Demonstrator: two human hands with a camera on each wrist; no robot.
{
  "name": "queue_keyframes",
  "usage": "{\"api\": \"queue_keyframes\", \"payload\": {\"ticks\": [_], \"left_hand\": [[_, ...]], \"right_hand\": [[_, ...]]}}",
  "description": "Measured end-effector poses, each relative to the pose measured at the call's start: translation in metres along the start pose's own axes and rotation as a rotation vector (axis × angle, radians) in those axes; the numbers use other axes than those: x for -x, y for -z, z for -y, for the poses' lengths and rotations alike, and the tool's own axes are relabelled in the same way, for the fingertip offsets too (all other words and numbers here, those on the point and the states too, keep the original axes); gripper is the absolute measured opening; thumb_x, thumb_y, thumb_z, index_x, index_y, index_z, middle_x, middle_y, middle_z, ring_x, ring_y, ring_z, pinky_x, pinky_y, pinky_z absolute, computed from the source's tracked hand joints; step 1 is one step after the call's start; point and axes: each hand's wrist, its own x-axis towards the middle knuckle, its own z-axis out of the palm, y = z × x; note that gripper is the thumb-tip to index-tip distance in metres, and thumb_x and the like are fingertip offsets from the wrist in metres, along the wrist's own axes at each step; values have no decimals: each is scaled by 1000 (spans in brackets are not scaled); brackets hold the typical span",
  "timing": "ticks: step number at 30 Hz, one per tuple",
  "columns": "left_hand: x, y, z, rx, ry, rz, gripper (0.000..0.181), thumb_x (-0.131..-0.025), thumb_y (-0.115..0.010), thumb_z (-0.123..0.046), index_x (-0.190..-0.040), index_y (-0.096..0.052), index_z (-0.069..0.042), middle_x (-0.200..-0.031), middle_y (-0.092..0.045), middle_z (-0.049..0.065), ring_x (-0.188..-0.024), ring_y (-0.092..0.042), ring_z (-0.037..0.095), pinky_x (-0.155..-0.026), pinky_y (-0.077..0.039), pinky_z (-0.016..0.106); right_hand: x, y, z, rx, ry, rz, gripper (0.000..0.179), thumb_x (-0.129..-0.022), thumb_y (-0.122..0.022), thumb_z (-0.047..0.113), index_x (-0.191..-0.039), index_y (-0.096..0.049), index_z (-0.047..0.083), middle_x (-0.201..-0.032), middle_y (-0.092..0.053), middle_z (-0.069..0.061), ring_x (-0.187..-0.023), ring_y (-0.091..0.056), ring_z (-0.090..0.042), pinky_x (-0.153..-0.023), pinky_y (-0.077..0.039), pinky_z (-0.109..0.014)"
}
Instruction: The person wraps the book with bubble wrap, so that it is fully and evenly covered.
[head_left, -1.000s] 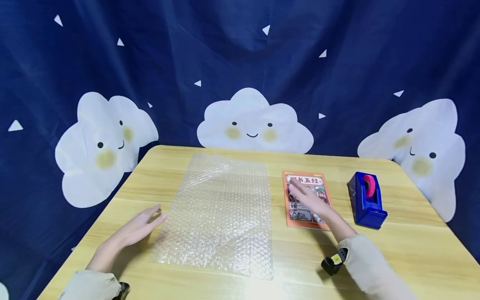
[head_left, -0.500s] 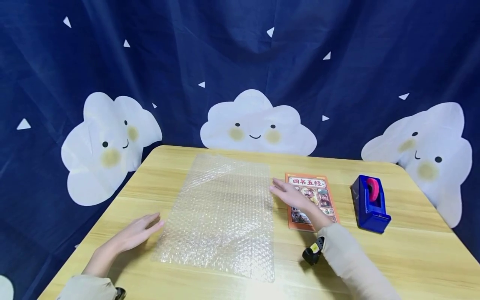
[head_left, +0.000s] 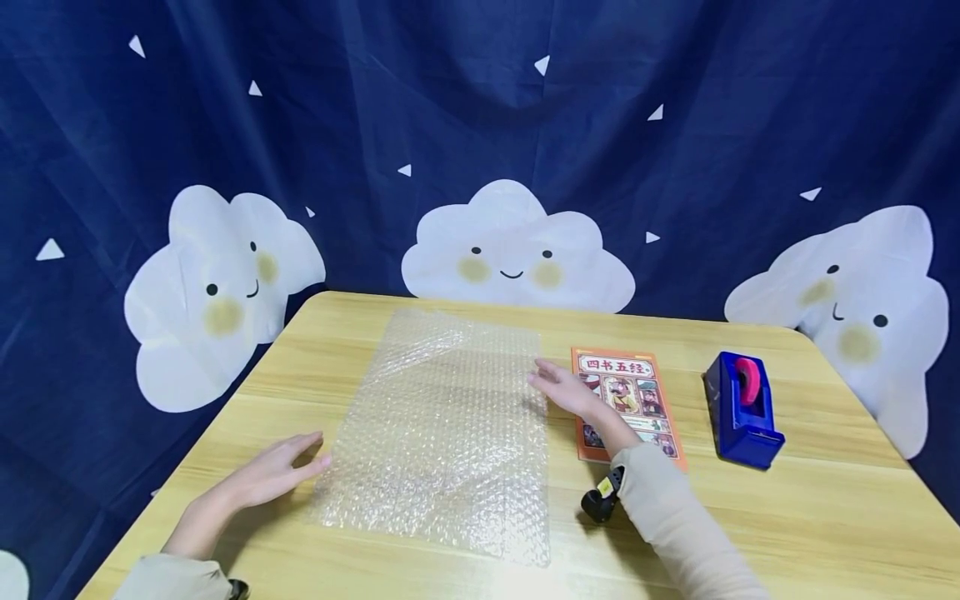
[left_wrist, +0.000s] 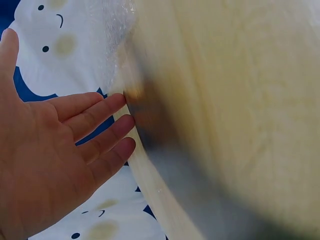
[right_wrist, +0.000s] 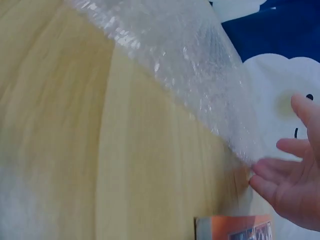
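A clear sheet of bubble wrap (head_left: 442, 425) lies flat on the wooden table. My left hand (head_left: 270, 473) is at its left edge, thumb and fingers extended and holding nothing; in the left wrist view the palm (left_wrist: 45, 150) and spread fingers show plainly. At the sheet's right edge is my right hand (head_left: 566, 390), its fingertips overlapping the border, with nothing in its grasp. The right wrist view has the fingers (right_wrist: 272, 172) right by the bubble wrap's (right_wrist: 185, 65) edge. Beneath the right forearm lies an orange-covered comic book (head_left: 618, 392), partly hidden.
A blue tape dispenser (head_left: 746, 417) with a pink roll (head_left: 747, 382) stands on the right side of the table (head_left: 832, 508). Behind the table hangs a dark blue curtain (head_left: 465, 92) with smiling white clouds.
My right hand has moved left from over the comic book to the bubble wrap's right edge, uncovering more of the cover. The left hand has stayed nearly in place.
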Motion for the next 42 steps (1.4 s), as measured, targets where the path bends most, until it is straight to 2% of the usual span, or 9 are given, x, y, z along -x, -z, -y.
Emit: {"api": "queue_keyframes", "payload": {"ticks": [9, 16, 22, 23, 26, 30, 33, 38, 42], "left_hand": [[-2, -2, 0, 3, -25, 12, 66, -93, -47, -37, -131, -35, 15, -132, -40, 32, -123, -33, 50, -99, -28, 61], [-4, -3, 0, 34, -47, 31, 63, -93, -47, -35, -132, -35, 14, -133, -40, 31, -123, -33, 49, -99, -28, 61], [-5, -2, -1, 56, -63, 51, 62, -94, -46, -33, -132, -35, 15, -134, -39, 32, -124, -32, 48, -99, -27, 60], [-6, -2, 0, 58, -70, 51, 61, -94, -46, -32, -132, -35, 15, -134, -39, 32, -124, -32, 48, -100, -27, 60], [-7, -2, 3, 73, -100, 56, 61, -94, -48, -31, -132, -34, 15, -133, -39, 32, -122, -36, 48, -99, -30, 58], [-7, -3, 7, 118, -163, 75, 64, -91, -54, -27, -132, -32, 16, -132, -40, 33, -115, -44, 46, -92, -41, 53], [-7, -4, 9, 196, -205, 95, 65, -89, -57, -22, -133, -29, 16, -133, -38, 34, -111, -48, 43, -88, -47, 41], [-8, -2, 9, 347, -228, 133, 65, -89, -57, -15, -135, -24, 16, -137, -28, 36, -109, -50, 44, -86, -46, 24], [-9, 0, 9, 422, -238, 141, 65, -89, -57, -12, -136, -22, 16, -138, -21, 39, -108, -50, 44, -85, -45, 19]], "right_hand": [[-5, -2, 1, 10, -44, -74, 56, -96, -44, 26, -140, -27, -4, -139, -33, -29, -128, -31, -42, -104, -29, -51], [-7, 0, 2, -123, -112, -57, 55, -96, -43, 26, -140, -28, -2, -143, -28, -27, -131, -26, -41, -106, -25, -53], [-10, -1, 0, -268, -142, -64, 51, -96, -42, 22, -139, -29, -3, -141, -32, -25, -128, -33, -39, -106, -25, -51], [-11, -1, 0, -287, -143, -65, 51, -97, -42, 21, -139, -29, -3, -140, -33, -25, -125, -36, -37, -105, -28, -49], [-12, -1, 1, -367, -160, -75, 50, -97, -43, 19, -139, -29, -4, -135, -39, -24, -97, -53, -21, -91, -44, -33], [-12, -2, 1, -442, -203, -97, 48, -97, -42, 16, -139, -30, -2, -126, -43, -19, -71, -45, -6, -67, -44, -17], [-12, -2, 1, -461, -222, -107, 46, -96, -42, 14, -138, -33, -1, -129, -42, -19, -85, -50, -9, -77, -45, -19], [-12, -3, -4, -464, -204, -82, 45, -94, -46, 11, -136, -36, -1, -139, -36, -21, -117, -44, -28, -100, -37, -38], [-13, -3, -7, -459, -186, -75, 47, -92, -48, 8, -136, -37, -1, -141, -35, -20, -124, -39, -32, -103, -35, -42]]}}
